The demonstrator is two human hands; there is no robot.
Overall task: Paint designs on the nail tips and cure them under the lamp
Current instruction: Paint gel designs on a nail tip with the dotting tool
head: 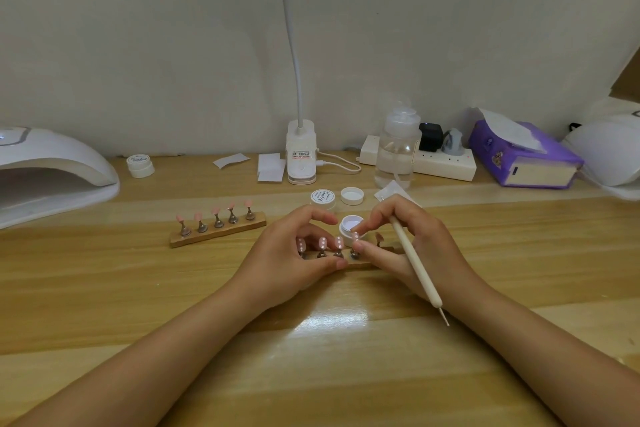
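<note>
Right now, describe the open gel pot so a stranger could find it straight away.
Start at the white desk lamp base by the wall and come toward the hands. The open gel pot sits just behind the nearer nail stand. Unlike the capped pot beside it, it has no lid.

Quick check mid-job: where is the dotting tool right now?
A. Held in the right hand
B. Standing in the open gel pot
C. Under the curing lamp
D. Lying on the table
A: the dotting tool is held in the right hand, its metal tip pointing back toward the person, away from the nail tips.
</note>
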